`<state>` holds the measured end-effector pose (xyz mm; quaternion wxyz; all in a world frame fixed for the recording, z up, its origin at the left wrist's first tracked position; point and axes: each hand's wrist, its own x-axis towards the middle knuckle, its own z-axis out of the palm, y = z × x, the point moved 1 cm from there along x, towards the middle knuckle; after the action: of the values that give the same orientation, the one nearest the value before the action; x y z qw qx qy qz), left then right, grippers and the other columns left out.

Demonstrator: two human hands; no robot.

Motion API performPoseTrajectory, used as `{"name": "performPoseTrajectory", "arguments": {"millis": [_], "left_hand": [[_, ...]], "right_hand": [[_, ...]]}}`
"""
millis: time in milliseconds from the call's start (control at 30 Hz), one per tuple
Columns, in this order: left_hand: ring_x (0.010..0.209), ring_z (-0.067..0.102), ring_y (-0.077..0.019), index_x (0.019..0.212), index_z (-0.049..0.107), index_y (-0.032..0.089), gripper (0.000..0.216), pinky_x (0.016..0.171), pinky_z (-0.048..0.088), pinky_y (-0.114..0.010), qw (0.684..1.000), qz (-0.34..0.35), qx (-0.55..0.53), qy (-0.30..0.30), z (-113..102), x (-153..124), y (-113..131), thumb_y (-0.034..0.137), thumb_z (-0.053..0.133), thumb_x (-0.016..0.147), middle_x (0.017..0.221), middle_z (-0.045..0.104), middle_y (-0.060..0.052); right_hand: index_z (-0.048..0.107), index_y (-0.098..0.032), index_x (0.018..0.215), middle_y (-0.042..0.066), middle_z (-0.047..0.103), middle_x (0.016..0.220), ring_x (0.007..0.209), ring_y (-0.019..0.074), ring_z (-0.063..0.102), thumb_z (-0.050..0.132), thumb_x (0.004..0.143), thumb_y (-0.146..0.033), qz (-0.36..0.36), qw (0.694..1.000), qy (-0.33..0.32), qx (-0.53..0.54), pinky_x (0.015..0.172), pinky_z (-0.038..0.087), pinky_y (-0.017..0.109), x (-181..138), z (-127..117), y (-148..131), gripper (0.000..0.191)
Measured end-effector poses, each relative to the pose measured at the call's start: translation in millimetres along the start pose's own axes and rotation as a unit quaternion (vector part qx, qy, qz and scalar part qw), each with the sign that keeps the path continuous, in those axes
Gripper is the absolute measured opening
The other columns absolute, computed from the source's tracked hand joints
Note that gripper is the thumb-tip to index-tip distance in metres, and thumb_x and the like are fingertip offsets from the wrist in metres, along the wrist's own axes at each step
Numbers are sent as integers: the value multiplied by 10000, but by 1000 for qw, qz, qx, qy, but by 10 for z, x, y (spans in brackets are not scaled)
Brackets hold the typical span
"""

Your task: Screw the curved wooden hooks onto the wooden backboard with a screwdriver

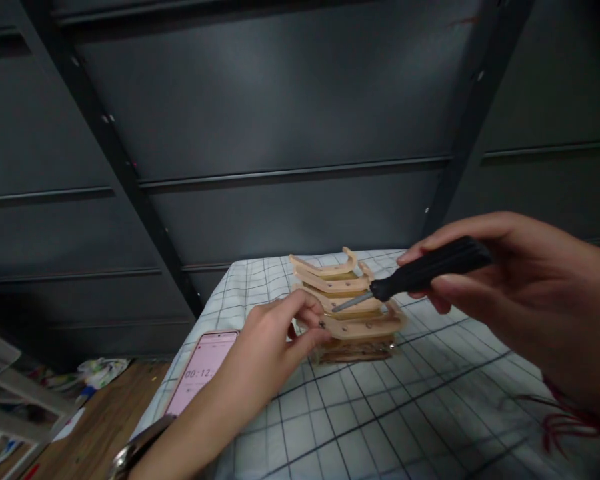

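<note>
My right hand is closed around the black handle of a screwdriver. The metal tip points left and down, over the light wooden hook pieces. My left hand pinches at the left end of the nearest curved wooden piece, where a small dark screw shows at the fingertips. The screwdriver tip looks a little apart from that screw. Behind it, several similar wooden pieces with dark screw holes lie in a row, their right ends curving upward. A clear-wrapped brownish bundle lies beneath the nearest piece.
A pink-screened phone showing a timer lies left of my left forearm. Checked white cloth covers the work surface. A dark panelled wall stands behind. At lower left are a pale frame and a wooden floor.
</note>
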<state>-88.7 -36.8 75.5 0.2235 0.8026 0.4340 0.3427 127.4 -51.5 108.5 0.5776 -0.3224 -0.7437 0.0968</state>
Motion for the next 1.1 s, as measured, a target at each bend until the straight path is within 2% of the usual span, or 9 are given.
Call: {"name": "performPoseTrajectory", "arguments": {"millis": [167,333,600,733,933,1100], "left_hand": [[701,623,-40,873,529,239,299,620,444,-127,997,-15,-66,42,122,39,38,47,675,697,737,664,110],[657,629,-44,935,499,241,384,601,459,-129,993,-27,-97,57,218,108,55,0,660,683,676,649,122],[652,627,-42,961,496,233,398,618,460,-127,994,-24,-96,37,302,179,78,-11,651,687,656,642,123],[684,647,-60,1011,514,231,433,647,482,-149,996,-25,-82,11,332,205,93,-28,629,682,695,673,106],[727,662,-108,1071,535,214,418,710,500,-223,999,-41,-24,-7,376,339,97,24,607,706,737,701,61],[766,660,-162,1197,494,229,547,733,498,-302,996,-56,56,-31,446,445,59,63,612,690,748,698,33]], "right_hand": [[654,-323,846,-80,696,780,479,35,579,687,720,-163,12,999,8,42,389,438,97,41,-18,16,206],[653,-321,821,-87,704,758,450,32,571,699,692,-159,34,998,-3,57,373,426,94,69,-20,83,213],[626,-273,802,-69,663,657,402,50,541,684,686,-178,54,997,-34,41,344,409,131,104,-75,88,160],[617,-253,846,-59,649,619,412,66,537,662,726,-220,80,991,-96,46,365,425,152,133,-90,104,132],[609,-213,928,-16,660,723,465,81,544,649,733,-249,85,991,-92,46,433,455,196,192,-53,265,202],[599,-197,971,5,663,746,567,129,615,617,764,-291,85,987,-136,7,507,494,244,216,20,428,228]]}}
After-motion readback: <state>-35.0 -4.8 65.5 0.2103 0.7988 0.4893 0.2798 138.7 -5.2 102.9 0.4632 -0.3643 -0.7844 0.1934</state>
